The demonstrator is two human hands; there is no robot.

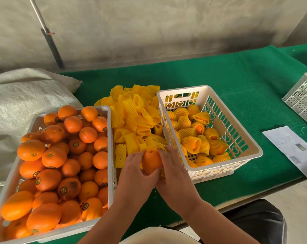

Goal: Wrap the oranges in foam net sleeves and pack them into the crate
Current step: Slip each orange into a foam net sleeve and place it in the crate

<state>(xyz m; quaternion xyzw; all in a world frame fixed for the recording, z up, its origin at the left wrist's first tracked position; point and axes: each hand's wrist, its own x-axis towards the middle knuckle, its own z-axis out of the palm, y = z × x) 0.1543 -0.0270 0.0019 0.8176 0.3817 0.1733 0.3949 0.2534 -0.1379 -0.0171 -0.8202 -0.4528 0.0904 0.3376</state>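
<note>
Both my hands hold one bare orange [151, 161] over the near end of the pile of yellow foam net sleeves [133, 120]. My left hand [134, 170] cups its left side. My right hand [172, 166] grips its right side together with a yellow sleeve [162, 147] bunched under the fingers. The white crate [251, 143] to the right holds several oranges wrapped in yellow sleeves [193, 138]. A large white crate [112, 155] on the left is heaped with bare oranges [61, 159].
Everything rests on a green felt-covered table [228, 81]. A sheet of paper [293, 150] lies at the right edge, with another white crate [302, 97] behind it. A grey sack [20, 99] lies at the left. A dark stool [258, 224] stands below.
</note>
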